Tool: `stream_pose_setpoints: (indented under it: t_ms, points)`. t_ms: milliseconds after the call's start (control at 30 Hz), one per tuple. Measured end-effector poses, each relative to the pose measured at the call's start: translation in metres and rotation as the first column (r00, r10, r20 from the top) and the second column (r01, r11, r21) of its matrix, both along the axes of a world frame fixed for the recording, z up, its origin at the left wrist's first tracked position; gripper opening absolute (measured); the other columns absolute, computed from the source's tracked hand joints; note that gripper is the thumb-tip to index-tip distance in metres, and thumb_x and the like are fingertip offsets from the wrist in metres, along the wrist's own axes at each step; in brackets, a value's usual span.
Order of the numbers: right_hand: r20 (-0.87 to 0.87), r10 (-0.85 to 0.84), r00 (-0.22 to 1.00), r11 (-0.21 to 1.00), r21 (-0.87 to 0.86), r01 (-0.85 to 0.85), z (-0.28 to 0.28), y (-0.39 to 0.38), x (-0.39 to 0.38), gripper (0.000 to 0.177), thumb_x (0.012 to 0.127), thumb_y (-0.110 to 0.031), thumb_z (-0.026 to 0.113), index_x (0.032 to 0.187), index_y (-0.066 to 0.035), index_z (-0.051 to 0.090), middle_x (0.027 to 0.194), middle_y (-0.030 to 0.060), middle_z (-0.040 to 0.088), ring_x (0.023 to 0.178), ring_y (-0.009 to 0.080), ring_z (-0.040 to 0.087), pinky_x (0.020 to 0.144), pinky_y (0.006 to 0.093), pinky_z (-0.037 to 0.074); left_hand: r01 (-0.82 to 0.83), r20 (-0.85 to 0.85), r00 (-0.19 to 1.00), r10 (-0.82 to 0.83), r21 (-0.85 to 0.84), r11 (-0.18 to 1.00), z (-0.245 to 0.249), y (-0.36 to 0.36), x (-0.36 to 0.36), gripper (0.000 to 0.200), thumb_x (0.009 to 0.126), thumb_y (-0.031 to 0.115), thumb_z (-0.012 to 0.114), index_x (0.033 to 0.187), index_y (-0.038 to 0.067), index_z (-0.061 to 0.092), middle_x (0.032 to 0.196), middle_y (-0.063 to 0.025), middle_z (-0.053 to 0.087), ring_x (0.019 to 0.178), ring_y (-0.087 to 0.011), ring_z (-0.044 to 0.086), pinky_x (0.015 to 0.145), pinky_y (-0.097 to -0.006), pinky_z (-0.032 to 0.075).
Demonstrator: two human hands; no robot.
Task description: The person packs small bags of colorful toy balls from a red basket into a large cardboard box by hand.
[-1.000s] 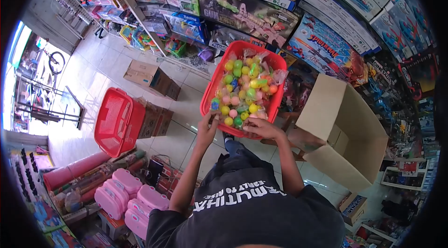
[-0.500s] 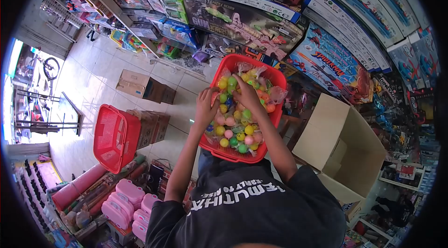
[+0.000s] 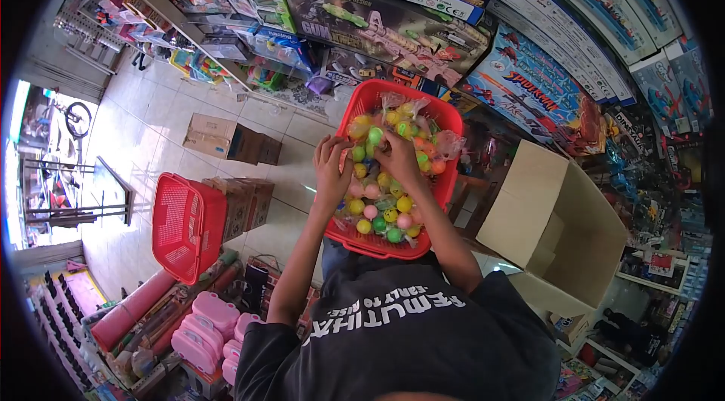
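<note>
A red plastic basket (image 3: 387,253) lies before my torso, filled with small balls (image 3: 404,221) in yellow, green, pink and orange, many in clear plastic bags (image 3: 451,146). My left hand (image 3: 331,174) is at the basket's left side, fingers curled inward over the balls; what they grip is hidden. Reaching in from the right, my right hand (image 3: 399,159) has its fingertips bent at a bag with a bright green ball (image 3: 375,135). Both hands are close together, with bagged balls between them.
An open cardboard box (image 3: 521,212) stands right of the basket. To the left are another red basket (image 3: 189,227) and a closed carton (image 3: 211,135) on the tiled floor. Boxed toys (image 3: 393,35) line the shelves ahead. Pink cases (image 3: 200,333) and rolled sheets (image 3: 132,310) sit lower left.
My right hand has drawn back slightly toward me, and the bright green ball now shows more plainly by its fingertips. My left hand stays nearly in place. The view has shifted slightly.
</note>
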State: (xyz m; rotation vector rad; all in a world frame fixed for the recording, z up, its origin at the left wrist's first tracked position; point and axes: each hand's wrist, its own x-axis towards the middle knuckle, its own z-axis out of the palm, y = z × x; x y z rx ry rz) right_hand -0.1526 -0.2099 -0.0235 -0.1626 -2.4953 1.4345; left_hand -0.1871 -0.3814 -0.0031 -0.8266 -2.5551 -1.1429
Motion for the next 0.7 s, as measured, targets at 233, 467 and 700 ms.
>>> stream_pose_setpoints:
  t_ms: [233,467,700]
  points:
    - [-0.093,0.133,0.987,0.842,-0.514,-0.162,0.017,0.006,0.036,0.022,0.074,0.0,0.059,0.073,-0.006,0.039,0.071,-0.0012,0.037,0.067,0.006,0.04,0.06,0.0208,0.038,0.033,0.567,0.803,-0.183,0.264,0.964,0.013,0.001,0.021,0.032,0.086,0.011,0.051,0.116,-0.001,0.05,0.107,-0.0148,0.056,0.102,-0.0244,0.054,0.091,-0.0321,0.039]
    - [-0.049,0.287,0.957,0.735,-0.629,-0.253,0.016,0.005,0.05,0.018,0.074,-0.003,0.055,0.071,-0.007,0.038,0.07,-0.0044,0.035,0.066,0.0039,0.037,0.059,0.0207,0.034,-0.144,0.743,0.511,-0.433,0.57,0.809,0.014,0.008,0.029,0.037,0.094,0.025,0.046,0.119,-0.003,0.051,0.111,-0.0063,0.056,0.103,-0.0109,0.049,0.088,-0.0257,0.039]
    - [0.088,0.39,0.917,0.782,-0.557,-0.279,0.029,0.009,0.044,0.015,0.079,-0.009,0.059,0.077,-0.006,0.044,0.074,-0.0028,0.042,0.071,0.0059,0.042,0.064,0.0224,0.037,-0.224,0.734,0.571,-0.368,0.571,0.79,0.013,0.002,0.029,0.031,0.094,0.024,0.046,0.106,-0.002,0.058,0.097,-0.0038,0.06,0.091,-0.0096,0.054,0.082,-0.0235,0.041]
